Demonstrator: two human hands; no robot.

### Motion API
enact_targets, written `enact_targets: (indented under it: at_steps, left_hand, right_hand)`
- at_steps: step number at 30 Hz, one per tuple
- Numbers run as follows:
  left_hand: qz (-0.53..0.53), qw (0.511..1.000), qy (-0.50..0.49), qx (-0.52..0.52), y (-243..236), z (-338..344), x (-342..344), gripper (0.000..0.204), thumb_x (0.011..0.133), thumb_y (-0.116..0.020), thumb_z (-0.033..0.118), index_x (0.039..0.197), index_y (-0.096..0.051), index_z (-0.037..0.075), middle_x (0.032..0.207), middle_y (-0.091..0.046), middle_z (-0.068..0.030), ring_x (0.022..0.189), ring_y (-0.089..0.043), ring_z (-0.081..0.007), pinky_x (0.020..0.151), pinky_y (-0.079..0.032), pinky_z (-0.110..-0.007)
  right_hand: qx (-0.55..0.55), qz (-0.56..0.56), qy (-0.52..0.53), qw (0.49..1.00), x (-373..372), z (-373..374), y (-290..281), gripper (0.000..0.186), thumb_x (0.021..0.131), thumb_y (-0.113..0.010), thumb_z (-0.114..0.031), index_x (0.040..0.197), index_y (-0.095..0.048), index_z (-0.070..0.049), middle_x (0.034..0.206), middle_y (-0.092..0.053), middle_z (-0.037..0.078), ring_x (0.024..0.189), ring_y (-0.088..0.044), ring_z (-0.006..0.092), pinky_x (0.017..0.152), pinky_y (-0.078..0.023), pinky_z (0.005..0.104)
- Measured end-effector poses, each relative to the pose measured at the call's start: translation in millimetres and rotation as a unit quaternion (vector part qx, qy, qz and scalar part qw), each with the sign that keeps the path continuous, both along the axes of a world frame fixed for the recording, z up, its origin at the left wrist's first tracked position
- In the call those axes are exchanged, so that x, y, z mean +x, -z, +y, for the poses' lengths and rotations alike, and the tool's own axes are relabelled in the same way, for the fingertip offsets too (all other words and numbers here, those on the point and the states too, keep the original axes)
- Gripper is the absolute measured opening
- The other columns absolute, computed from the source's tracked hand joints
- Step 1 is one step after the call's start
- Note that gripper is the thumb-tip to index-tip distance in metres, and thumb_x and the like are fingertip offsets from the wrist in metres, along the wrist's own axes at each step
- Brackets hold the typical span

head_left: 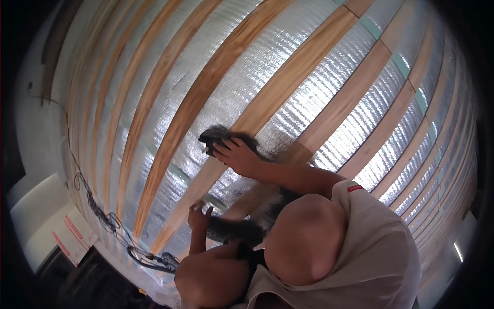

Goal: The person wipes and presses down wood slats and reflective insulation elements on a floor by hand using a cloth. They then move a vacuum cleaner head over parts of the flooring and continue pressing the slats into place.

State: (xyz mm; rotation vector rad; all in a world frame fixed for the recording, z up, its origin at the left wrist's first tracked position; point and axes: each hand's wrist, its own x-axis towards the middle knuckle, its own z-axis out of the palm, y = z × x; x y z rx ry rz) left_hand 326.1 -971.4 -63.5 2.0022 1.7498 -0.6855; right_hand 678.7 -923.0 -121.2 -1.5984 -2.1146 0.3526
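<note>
On a wall of pale wooden battens (216,72) laid over crinkled silver foil insulation (329,87), the right hand (237,156) presses a dark, blurred tool (218,135) against one batten, fingers curled over its top in a grip; the tool's shape is too smeared to make out. Lower down, the left hand (198,216) rests against the same batten with fingers bent — whether it holds anything cannot be told. A slip of the tool off the narrow strip would likely tear the thin foil beside it, and the left hand sits in the line of any downward skid. The battens run on well beyond both hands, leaving room along their length, but a tangle of black cables (110,221) hangs along the wall's left edge — a snag risk near the white ledge (36,206).
</note>
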Motion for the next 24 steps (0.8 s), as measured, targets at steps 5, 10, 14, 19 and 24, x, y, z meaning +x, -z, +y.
enact_targets:
  at_steps: [5, 10, 14, 19, 24]
  left_hand:
    - [-0.243, 0.959, 0.148, -0.007, -29, 28, 98, 0.047, 0.087, -0.077, 0.034, 0.127, -0.066, 0.012, 0.135, -0.058, -0.0183, 0.106, -0.067, -0.039, 0.091, -0.056, -0.049]
    - [-0.27, 0.946, 0.17, -0.058, -6, 3, 104, 0.053, 0.09, -0.071, 0.02, 0.141, -0.057, 0.02, 0.15, -0.044, -0.0171, 0.118, -0.063, -0.0415, 0.092, -0.059, -0.046]
    - [-0.247, 0.96, 0.114, -0.059, 25, -6, 87, 0.03, 0.095, -0.056, 0.012, 0.125, -0.06, 0.01, 0.129, -0.061, -0.0147, 0.112, -0.065, -0.0381, 0.089, -0.057, -0.046]
    - [-0.226, 0.962, -0.143, 0.053, -38, -19, 19, 0.024, 0.098, -0.051, 0.014, 0.12, -0.059, 0.008, 0.107, -0.07, -0.0208, 0.095, -0.068, -0.0393, 0.08, -0.054, -0.05]
    - [-0.218, 0.803, -0.517, 0.201, -120, -183, -107, 0.046, 0.101, -0.05, 0.008, 0.146, -0.053, 0.012, 0.069, -0.061, -0.0113, 0.062, -0.063, -0.0203, 0.061, -0.05, -0.038]
  right_hand:
    - [0.043, 0.048, -0.102, 0.993, 24, 6, -3, 0.044, 0.091, -0.061, -0.02, 0.135, -0.063, -0.017, 0.146, -0.058, 0.006, 0.129, -0.057, 0.0272, 0.105, -0.044, 0.0452]
    - [-0.041, 0.321, 0.031, 0.946, 141, 44, -17, 0.027, 0.096, -0.056, -0.008, 0.12, -0.068, -0.003, 0.119, -0.07, 0.013, 0.104, -0.068, 0.0301, 0.086, -0.055, 0.04]
    - [0.057, 0.094, 0.196, 0.974, 217, 57, -30, 0.053, 0.084, -0.056, 0.007, 0.135, -0.061, -0.006, 0.131, -0.065, 0.02, 0.116, -0.061, 0.0421, 0.104, -0.047, 0.0468]
    - [0.076, 0.017, 0.126, 0.989, 220, 52, -24, 0.055, 0.082, -0.056, 0.002, 0.137, -0.059, 0.0, 0.131, -0.064, 0.028, 0.121, -0.061, 0.0473, 0.105, -0.049, 0.0488]
    - [0.163, -0.01, 0.103, 0.981, 218, 43, -34, 0.051, 0.101, -0.055, -0.033, 0.135, -0.059, 0.006, 0.13, -0.065, 0.03, 0.118, -0.061, 0.0519, 0.105, -0.048, 0.056]
